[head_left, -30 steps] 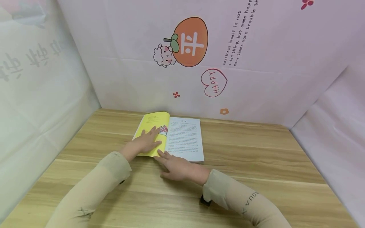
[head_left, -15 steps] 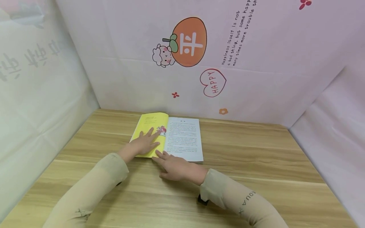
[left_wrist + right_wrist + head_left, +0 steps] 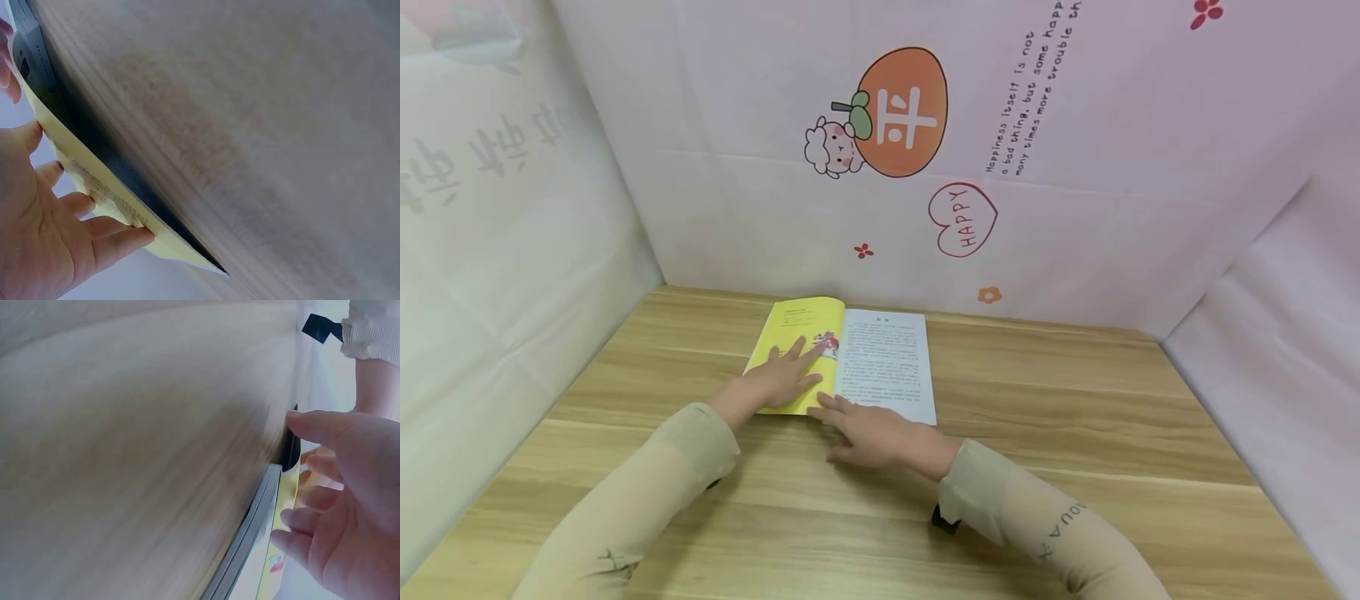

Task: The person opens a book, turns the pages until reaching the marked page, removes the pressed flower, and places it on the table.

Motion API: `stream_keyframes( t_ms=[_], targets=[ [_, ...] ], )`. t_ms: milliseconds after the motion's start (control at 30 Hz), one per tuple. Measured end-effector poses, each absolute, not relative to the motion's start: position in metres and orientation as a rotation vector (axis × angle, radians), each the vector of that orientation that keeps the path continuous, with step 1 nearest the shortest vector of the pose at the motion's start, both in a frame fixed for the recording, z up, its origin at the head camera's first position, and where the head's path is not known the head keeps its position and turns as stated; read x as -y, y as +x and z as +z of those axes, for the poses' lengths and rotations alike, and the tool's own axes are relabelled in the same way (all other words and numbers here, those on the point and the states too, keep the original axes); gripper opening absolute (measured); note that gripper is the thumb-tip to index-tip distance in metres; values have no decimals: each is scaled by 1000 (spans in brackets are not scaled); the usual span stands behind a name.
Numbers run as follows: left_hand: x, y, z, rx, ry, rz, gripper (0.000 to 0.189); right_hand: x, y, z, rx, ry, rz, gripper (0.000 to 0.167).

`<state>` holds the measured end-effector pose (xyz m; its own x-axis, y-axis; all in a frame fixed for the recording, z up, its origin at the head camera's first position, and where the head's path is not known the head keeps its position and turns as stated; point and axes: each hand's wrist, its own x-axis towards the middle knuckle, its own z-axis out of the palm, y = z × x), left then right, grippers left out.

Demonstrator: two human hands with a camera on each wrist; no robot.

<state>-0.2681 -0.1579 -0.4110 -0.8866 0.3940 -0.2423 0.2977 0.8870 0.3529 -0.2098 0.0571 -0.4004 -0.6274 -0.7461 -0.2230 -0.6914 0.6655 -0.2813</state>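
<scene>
By the far edge of the desk [image 3: 1052,383], left hand [image 3: 775,381] and right hand [image 3: 874,435], fingers apart, apparently flatten the open book [image 3: 886,358]. Next move likely needs even pressure.

The head view is bright and evenly lit, with soft shadows beneath the sleeves [image 3: 632,492] on the desk [image 3: 1075,392]; print in the book [image 3: 886,367] is too fine to read. Both wrist views look dimmer and hazy, the desk's grain smeared.

A pale sheet [image 3: 891,204] printed with an orange fruit [image 3: 904,117] backs the wood-grained table [image 3: 835,517].
</scene>
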Motion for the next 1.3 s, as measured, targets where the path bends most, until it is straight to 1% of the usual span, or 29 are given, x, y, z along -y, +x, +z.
stream_keyframes(
  t_ms=[267, 500, 700, 833, 1033, 1300],
  targets=[
    [159, -267, -410, -2749, 495, 441, 66, -71, -221, -399, -2576, -1172, -332, 64],
    [158, -267, -411, -2756, 464, 437, 66, -86, -227, -404, -2589, -1108, -342, 63],
    [159, -268, -413, -2762, 501, 423, 66, -101, -230, -405, -2604, -1046, -364, 58],
    [158, -270, -414, -2767, 524, 411, 66, -109, -232, -406, -2642, -1052, -357, 48],
    [158, -272, -413, -2752, 527, 435, 66, -118, -235, -407, -2695, -1192, -394, 30],
    [160, -270, -414, -2729, 526, 464, 66, -130, -239, -411, -2772, -1368, -491, 17]
  ],
)
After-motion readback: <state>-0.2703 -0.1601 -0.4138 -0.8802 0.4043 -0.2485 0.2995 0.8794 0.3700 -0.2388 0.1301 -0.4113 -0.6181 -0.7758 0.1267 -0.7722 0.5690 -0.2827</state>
